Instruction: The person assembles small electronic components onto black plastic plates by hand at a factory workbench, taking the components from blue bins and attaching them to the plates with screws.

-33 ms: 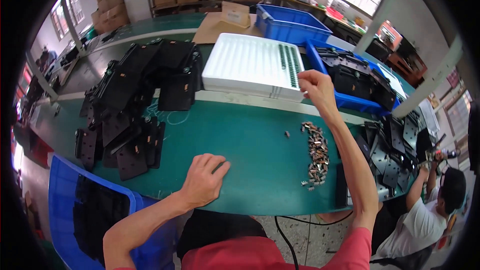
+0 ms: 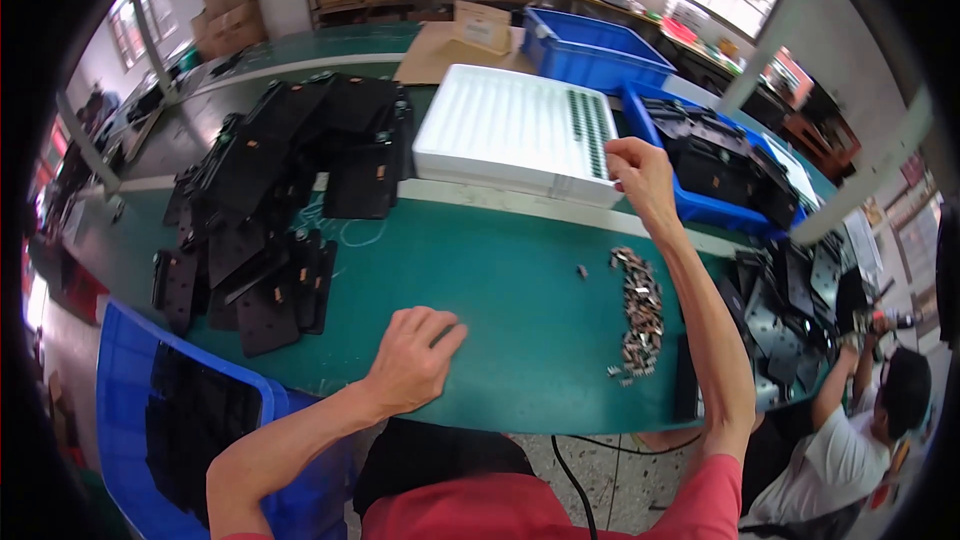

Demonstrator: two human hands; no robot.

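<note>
My left hand (image 2: 412, 360) rests on the green bench top near its front edge, fingers bent and thumb apart; I see nothing held in it. My right hand (image 2: 642, 175) reaches out to the front right corner of a white ribbed tray (image 2: 480, 125). Its fingertips are pinched together there, and whatever may be between them is hidden. Rows of small dark green parts (image 2: 590, 125) fill the tray's right side. A heap of small metallic and brown parts (image 2: 641, 310) lies on the bench beside my right forearm, with one loose part (image 2: 582, 271) to its left.
Black plates (image 2: 265, 180) are piled at the left. A blue bin (image 2: 115, 390) with black pieces stands at lower left. Behind the tray is a blue crate (image 2: 600, 48); right of it, a blue bin of black assemblies (image 2: 690, 202). More metal plates (image 2: 785, 320) lie near a co-worker (image 2: 850, 450).
The bench and its things sit slightly farther right in the picture. My right hand stays at the tray's corner, and my left hand has hardly moved.
</note>
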